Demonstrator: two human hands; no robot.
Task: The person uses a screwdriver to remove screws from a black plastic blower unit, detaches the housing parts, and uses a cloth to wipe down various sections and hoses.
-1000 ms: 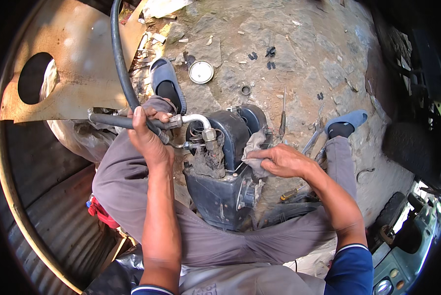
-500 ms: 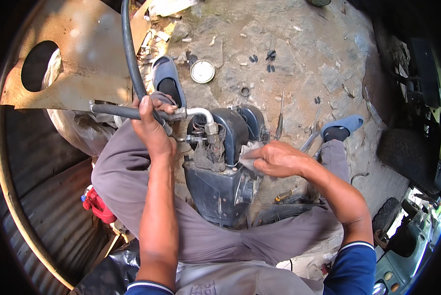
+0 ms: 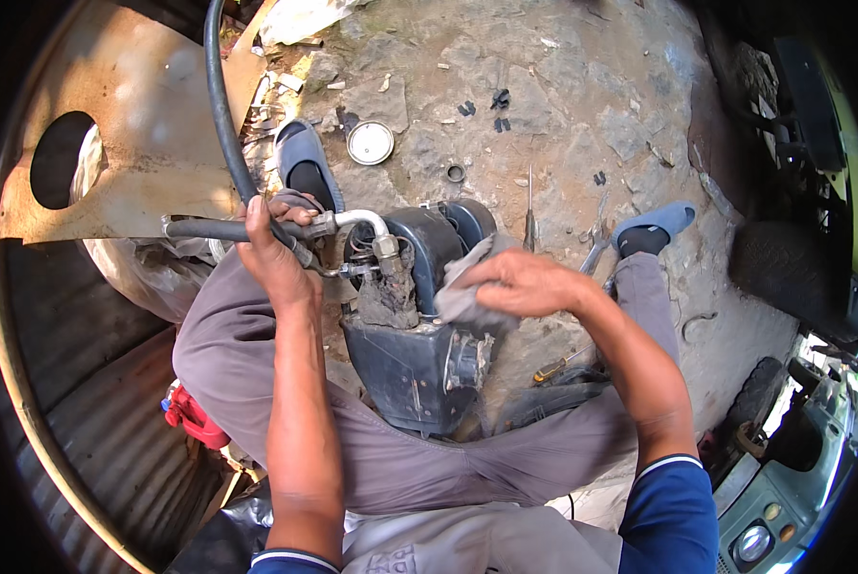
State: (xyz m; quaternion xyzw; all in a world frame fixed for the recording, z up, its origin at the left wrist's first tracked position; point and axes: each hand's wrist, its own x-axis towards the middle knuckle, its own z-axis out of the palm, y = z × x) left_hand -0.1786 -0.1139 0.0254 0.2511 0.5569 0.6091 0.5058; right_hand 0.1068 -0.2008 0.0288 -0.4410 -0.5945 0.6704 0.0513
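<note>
Between my legs stands a black plastic blower housing (image 3: 400, 368), dusty, with rounded upper parts. My left hand (image 3: 281, 258) is wrapped round two black rubber hoses at its upper left. One long hose (image 3: 226, 124) runs up out of view; the shorter hose (image 3: 209, 229) points left and ends in a bent metal pipe fitting (image 3: 364, 219) on the housing. A bit of cloth shows by the left fingers. My right hand (image 3: 534, 284) pinches a crumpled grey rag (image 3: 465, 298) against the housing's right upper side; hand and rag are slightly blurred.
On the stony ground lie a round white lid (image 3: 370, 143), a metal ring (image 3: 456, 173), a long thin screwdriver (image 3: 529, 215), a yellow-handled screwdriver (image 3: 550, 370) and small black clips (image 3: 501, 99). A rusty sheet with a hole (image 3: 152, 143) is at left, a vehicle front (image 3: 783, 507) at right.
My right hand has drawn the rag a little up and left along the housing, and more of the rag shows. My left hand keeps its hold on the hoses. The whole view has shifted slightly.
</note>
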